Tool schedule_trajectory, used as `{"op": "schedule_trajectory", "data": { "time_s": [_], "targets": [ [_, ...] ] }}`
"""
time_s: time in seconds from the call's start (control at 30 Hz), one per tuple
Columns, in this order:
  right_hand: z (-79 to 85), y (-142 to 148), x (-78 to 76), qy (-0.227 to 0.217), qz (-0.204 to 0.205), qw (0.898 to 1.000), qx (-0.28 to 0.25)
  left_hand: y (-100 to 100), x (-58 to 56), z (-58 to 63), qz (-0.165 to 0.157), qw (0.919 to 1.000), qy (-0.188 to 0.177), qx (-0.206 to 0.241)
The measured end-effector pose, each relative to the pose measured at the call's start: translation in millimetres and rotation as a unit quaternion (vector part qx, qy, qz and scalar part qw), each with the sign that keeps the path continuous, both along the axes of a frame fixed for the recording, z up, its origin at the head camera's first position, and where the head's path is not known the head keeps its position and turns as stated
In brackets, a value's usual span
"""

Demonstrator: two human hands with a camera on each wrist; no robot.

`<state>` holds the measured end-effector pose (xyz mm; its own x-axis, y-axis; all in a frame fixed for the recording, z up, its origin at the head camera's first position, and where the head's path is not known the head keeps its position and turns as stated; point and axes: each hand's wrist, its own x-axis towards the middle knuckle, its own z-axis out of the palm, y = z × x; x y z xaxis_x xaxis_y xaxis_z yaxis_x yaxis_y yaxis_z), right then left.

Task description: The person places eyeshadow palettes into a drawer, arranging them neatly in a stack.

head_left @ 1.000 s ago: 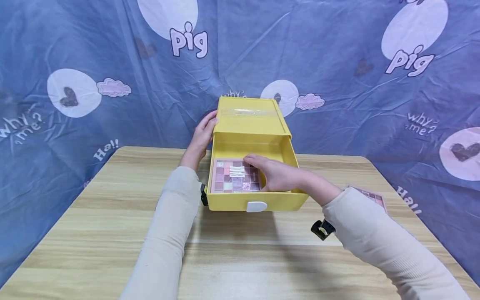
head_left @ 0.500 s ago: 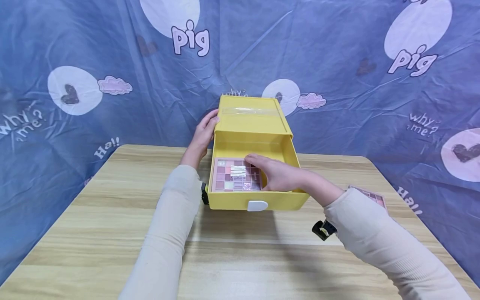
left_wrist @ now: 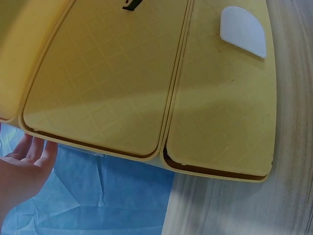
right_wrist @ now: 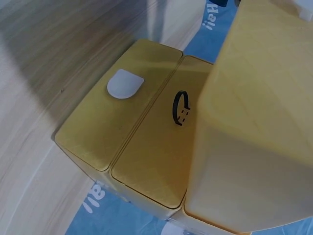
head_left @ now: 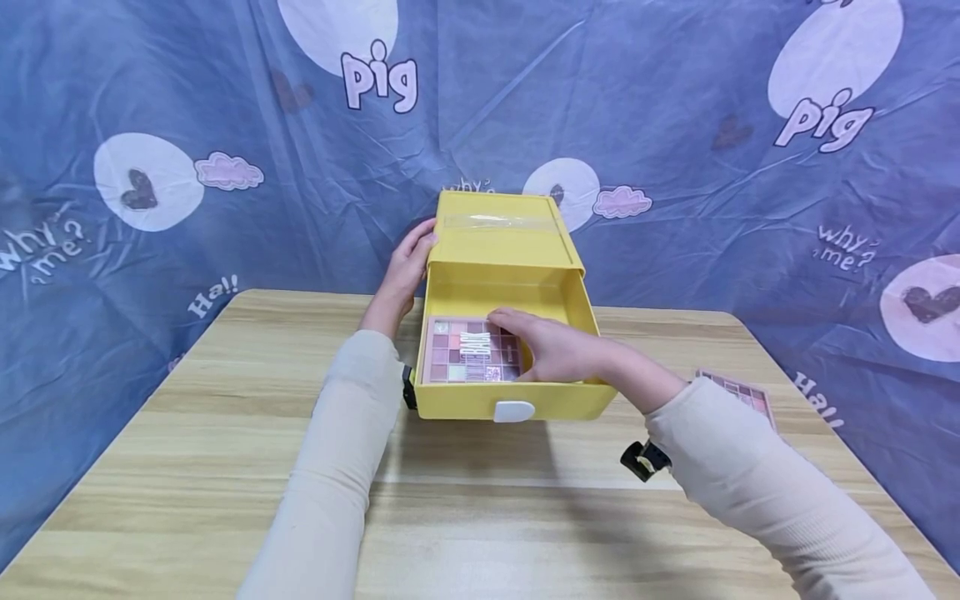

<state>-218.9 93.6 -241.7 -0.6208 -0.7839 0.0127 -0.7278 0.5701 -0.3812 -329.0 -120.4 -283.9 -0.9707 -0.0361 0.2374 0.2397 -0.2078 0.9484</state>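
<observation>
A yellow drawer unit (head_left: pixel 502 237) stands at the back middle, with its top drawer (head_left: pixel 450 403) pulled out towards me. Inside the drawer's left part is a pinkish eyeshadow palette (head_left: pixel 442 350) with a grid of colours. My right hand (head_left: pixel 558 346) reaches over the drawer's right side and holds the palette by its right end, thumb near and fingers far. On the unit's left side rests my left hand (head_left: pixel 405 271); the left wrist view shows the fingertips (left_wrist: pixel 48 152) against that side. The right wrist view does not show the right hand.
Another palette (head_left: pixel 750 396) lies on the wooden table (head_left: pixel 225 467) to the right, partly behind my right sleeve. Lower drawers carry a black strap handle (right_wrist: pixel 176 110) and a white tab handle (right_wrist: pixel 124 84). A blue printed cloth (head_left: pixel 300 208) hangs behind the table.
</observation>
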Motion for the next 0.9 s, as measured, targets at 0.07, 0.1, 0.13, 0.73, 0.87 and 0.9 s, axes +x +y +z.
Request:
{"op": "schedule_trajectory", "data": {
  "time_s": [0.07,0.1,0.13,0.73,0.87,0.9],
  "targets": [
    [-0.1,0,-0.3,0.002,-0.004,1.000,0.002,0,0.5,0.1,0.000,1.0000,0.000,-0.002],
    [-0.1,-1,-0.3,0.003,-0.006,1.000,0.003,0,0.8,0.2,-0.001,1.0000,0.000,-0.004],
    [0.0,-1,-0.3,0.004,-0.008,1.000,0.004,0,0.9,0.2,0.000,1.0000,0.001,-0.005],
    [10.8,3,5.2,-0.014,-0.060,0.998,-0.030,-1,1.3,-0.6,0.004,0.9998,0.009,-0.017],
    [16.3,9,6.0,-0.020,-0.073,0.996,-0.050,-1,1.4,-0.1,0.004,0.9998,0.007,-0.016],
    [17.7,10,6.0,-0.022,-0.075,0.995,-0.053,0,1.4,0.1,0.005,0.9999,0.006,-0.014]
  ]
}}
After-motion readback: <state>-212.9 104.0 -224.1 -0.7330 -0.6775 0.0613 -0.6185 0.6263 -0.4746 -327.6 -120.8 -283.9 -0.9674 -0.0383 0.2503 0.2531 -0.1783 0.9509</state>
